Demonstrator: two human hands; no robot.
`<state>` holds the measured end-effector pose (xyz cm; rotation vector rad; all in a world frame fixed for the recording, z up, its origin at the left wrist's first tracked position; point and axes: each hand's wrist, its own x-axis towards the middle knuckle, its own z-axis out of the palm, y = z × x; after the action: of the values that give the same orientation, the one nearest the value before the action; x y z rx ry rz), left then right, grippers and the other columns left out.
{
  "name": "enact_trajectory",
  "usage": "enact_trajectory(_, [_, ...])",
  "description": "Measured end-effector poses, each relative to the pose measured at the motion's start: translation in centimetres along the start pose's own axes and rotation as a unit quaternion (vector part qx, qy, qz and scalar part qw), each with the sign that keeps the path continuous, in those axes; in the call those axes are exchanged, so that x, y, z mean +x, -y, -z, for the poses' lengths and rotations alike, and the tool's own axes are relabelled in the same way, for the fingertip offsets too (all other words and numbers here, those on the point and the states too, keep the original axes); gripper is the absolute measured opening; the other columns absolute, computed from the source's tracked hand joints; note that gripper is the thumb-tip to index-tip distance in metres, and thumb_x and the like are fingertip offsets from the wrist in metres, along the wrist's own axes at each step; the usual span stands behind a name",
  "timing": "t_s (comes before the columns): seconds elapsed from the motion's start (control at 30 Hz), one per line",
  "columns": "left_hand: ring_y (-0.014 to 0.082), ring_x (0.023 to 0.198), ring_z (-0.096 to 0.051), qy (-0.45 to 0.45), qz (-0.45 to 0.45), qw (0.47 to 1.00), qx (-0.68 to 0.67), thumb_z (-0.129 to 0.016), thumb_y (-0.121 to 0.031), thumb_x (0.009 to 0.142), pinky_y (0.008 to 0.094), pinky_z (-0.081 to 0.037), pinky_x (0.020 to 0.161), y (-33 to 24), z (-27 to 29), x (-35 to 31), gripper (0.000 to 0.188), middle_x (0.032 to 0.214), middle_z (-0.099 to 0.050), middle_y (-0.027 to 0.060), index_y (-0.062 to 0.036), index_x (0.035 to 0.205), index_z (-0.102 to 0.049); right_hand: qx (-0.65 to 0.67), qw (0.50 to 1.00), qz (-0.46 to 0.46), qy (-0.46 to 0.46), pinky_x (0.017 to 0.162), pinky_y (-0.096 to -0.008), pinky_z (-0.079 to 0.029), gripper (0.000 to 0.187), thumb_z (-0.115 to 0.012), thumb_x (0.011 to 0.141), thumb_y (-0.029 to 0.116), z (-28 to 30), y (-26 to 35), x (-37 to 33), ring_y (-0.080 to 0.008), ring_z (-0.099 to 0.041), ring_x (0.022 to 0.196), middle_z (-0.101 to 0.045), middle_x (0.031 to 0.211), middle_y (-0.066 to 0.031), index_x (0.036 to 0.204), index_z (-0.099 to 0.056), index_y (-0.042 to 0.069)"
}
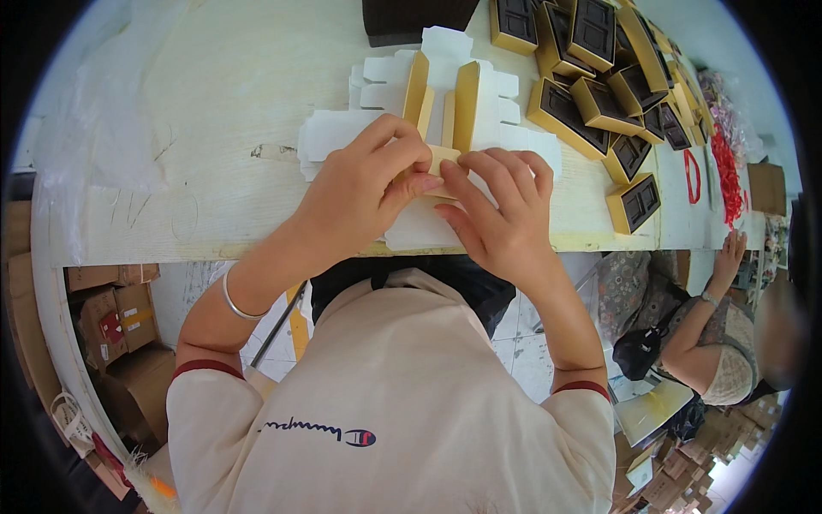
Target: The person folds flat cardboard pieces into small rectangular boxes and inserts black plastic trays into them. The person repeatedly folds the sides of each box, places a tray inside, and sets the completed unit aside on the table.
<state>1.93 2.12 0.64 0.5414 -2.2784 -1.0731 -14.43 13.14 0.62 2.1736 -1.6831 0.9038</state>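
A partly folded gold cardboard box (pixel 467 101) lies before me, its two long side walls standing upright. Flat white box blanks (pixel 390 83) with tabbed edges are spread under and around it. My left hand (pixel 370 176) pinches the near end flap between thumb and bent fingers. At the right end of the same flap, my right hand (pixel 505 201) has its fingertips on the fold, the thumb lower and a little apart. Both hands meet at the middle of this near edge, and the fingers partly hide the flap.
Finished gold boxes with dark inserts (pixel 572 116) are heaped at the far right of the table (pixel 214 206). A dark box (pixel 411 19) stands at the back. Red ribbon (pixel 726 176) lies farther right, near a co-worker's hand (pixel 730 250). Clear plastic (pixel 86 128) covers the left.
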Motion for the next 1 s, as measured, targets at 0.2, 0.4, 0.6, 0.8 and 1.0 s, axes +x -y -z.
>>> enact_trajectory(0.2, [0.0226, 0.072, -0.062, -0.013, -0.047, 0.995, 0.09, -0.071, -0.01, 0.081, 0.032, -0.051, 0.061, -0.6, 0.1, -0.5, 0.017, 0.096, -0.056, 0.0068, -0.0032, 0.093, -0.062, 0.046, 0.997, -0.001, 0.068, 0.084, -0.0373, -0.037, 0.027, -0.071, 0.07, 0.007, 0.4, -0.8, 1.2, -0.0209, -0.055, 0.094, -0.057, 0.099, -0.0062, 0.097, -0.066, 0.006])
enact_trajectory(0.4, [0.021, 0.071, -0.062, 0.001, -0.101, 0.983, 0.15, -0.072, -0.003, 0.078, 0.0308, -0.051, 0.062, 0.0, -0.4, -0.9, 0.019, 0.102, -0.058, 0.008, 0.0009, 0.095, -0.067, 0.1, 0.991, -0.035, 0.077, 0.083, -0.0358, -0.038, 0.033, -0.073, 0.07, 0.003, 0.3, -0.5, 0.8, -0.0234, -0.054, 0.087, -0.059, 0.102, -0.0077, 0.102, -0.067, 0.007])
enact_trajectory(0.6, [0.0211, 0.069, -0.059, 0.007, -0.062, 0.985, 0.161, -0.07, 0.0, 0.078, 0.031, -0.048, 0.06, -0.8, -0.5, -0.7, 0.02, 0.092, -0.055, 0.0084, 0.0025, 0.097, -0.066, 0.081, 0.992, -0.101, -0.013, 0.079, -0.036, -0.039, 0.034, -0.073, 0.074, 0.009, 0.0, -0.5, -0.3, -0.0246, -0.055, 0.087, -0.057, 0.1, -0.0087, 0.106, -0.062, 0.005])
enact_trajectory(0.8, [0.0244, 0.068, -0.057, -0.003, -0.055, 0.995, 0.087, -0.069, -0.001, 0.078, 0.034, -0.049, 0.06, -0.4, -0.5, -0.2, 0.013, 0.082, -0.05, 0.0091, 0.0004, 0.09, -0.065, 0.095, 0.994, -0.024, 0.055, 0.075, -0.0363, -0.039, 0.024, -0.072, 0.074, 0.009, -0.1, -1.3, 0.4, -0.0269, -0.051, 0.08, -0.055, 0.09, -0.0093, 0.093, -0.06, 0.002])
enact_trajectory(1.0, [0.0255, 0.065, -0.056, 0.071, -0.044, 0.986, 0.141, -0.068, -0.001, 0.078, 0.0335, -0.045, 0.057, -0.9, 0.3, 0.1, 0.01, 0.077, -0.053, 0.0085, -0.0009, 0.088, -0.068, 0.1, 0.984, -0.062, 0.131, 0.071, -0.0379, -0.037, 0.012, -0.068, 0.075, 0.008, 0.9, -1.0, 1.2, -0.0271, -0.048, 0.079, -0.048, 0.083, -0.0091, 0.082, -0.058, 0.005])
